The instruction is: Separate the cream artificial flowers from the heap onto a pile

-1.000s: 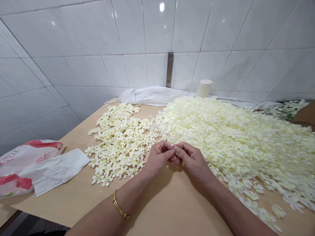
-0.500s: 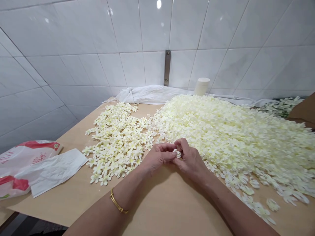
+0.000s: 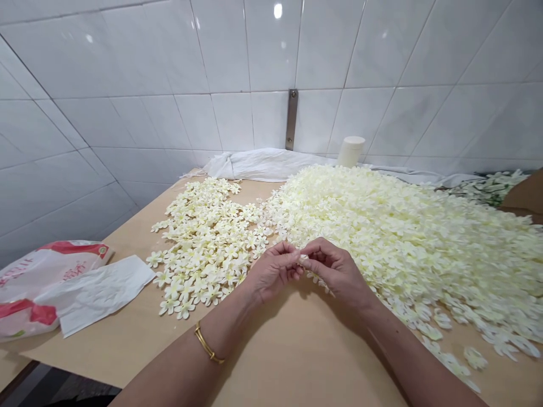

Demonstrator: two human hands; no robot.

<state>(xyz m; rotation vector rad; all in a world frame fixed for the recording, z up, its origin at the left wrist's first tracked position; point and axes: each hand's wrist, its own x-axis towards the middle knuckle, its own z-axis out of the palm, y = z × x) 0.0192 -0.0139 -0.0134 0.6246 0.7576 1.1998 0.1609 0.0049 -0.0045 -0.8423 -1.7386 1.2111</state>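
My left hand and my right hand meet above the front of the wooden table. Between their fingertips is a small white artificial flower, mostly covered by the fingers. Both hands are closed in a pinch on it. Left of my hands lies a loose spread of white artificial flowers with yellow centres. On the right a far larger heap of pale petal pieces reaches close to my right hand's knuckles.
A red and white plastic tissue pack with a white tissue lies at the table's left edge. A white cup-like container stands behind the heap, by a white cloth along the tiled wall. Brown material sits far right.
Both hands have stayed together. Their fingers have shifted around the flower, which shows less now. My right fingers are more stretched across it. The whole view has moved slightly.
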